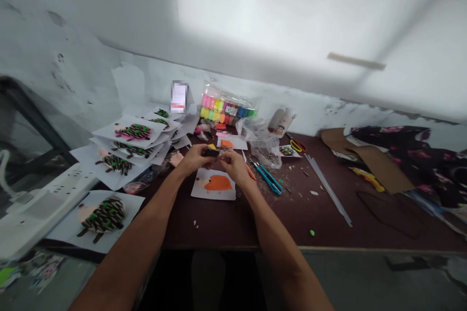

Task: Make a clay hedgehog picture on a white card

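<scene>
Small dark lump, prob. clay (211, 152), held at chest height, long axis running L-R across the hands. Both hands pinch it at the fingertips, fingers curled, knuckles nearly meeting: left hand (192, 159), right hand (235, 164); neither clearly nearer. Directly below: card w/ orange clay shape (213, 185). Straight ahead by wall: clear bag (226, 109) of colored clay blocks. Right of it: crumpled plastic bag (260, 138), contents unclear. Blue scissors (268, 178) just right of right hand.

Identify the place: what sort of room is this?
Probably a craft workroom: a dark workbench with a bag of coloured modelling clay, hedgehog collages on white card and scissors.
</scene>
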The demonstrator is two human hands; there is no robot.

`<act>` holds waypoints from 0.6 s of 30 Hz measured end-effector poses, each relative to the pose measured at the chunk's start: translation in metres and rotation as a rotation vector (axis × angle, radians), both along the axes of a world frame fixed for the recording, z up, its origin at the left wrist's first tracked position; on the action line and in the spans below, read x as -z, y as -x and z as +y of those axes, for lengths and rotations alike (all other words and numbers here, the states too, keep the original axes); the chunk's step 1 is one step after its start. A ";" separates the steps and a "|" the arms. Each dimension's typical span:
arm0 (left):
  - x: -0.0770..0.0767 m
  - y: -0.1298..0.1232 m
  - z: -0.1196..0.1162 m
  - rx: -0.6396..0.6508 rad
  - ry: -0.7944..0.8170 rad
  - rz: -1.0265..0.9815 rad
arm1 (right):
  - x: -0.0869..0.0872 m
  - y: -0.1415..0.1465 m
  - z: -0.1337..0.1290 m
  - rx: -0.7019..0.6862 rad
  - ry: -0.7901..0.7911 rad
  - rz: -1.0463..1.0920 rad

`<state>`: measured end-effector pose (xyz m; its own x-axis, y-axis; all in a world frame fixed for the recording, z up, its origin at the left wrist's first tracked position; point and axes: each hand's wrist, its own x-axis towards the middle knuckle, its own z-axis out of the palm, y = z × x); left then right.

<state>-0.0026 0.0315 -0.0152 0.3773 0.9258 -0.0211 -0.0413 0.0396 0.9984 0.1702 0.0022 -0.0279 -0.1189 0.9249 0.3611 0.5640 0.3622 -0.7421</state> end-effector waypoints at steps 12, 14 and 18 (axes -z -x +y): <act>-0.005 0.005 -0.002 0.059 0.039 -0.007 | -0.002 -0.001 0.000 0.008 -0.094 0.008; -0.005 0.005 -0.002 0.041 0.056 -0.022 | -0.001 -0.001 0.001 0.006 -0.092 0.043; -0.004 0.003 -0.001 0.010 0.072 -0.065 | 0.002 -0.001 0.003 -0.004 -0.070 0.066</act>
<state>-0.0060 0.0304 -0.0116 0.3897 0.9188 -0.0627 -0.1052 0.1120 0.9881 0.1708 0.0052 -0.0303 -0.0960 0.8965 0.4324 0.5134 0.4168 -0.7501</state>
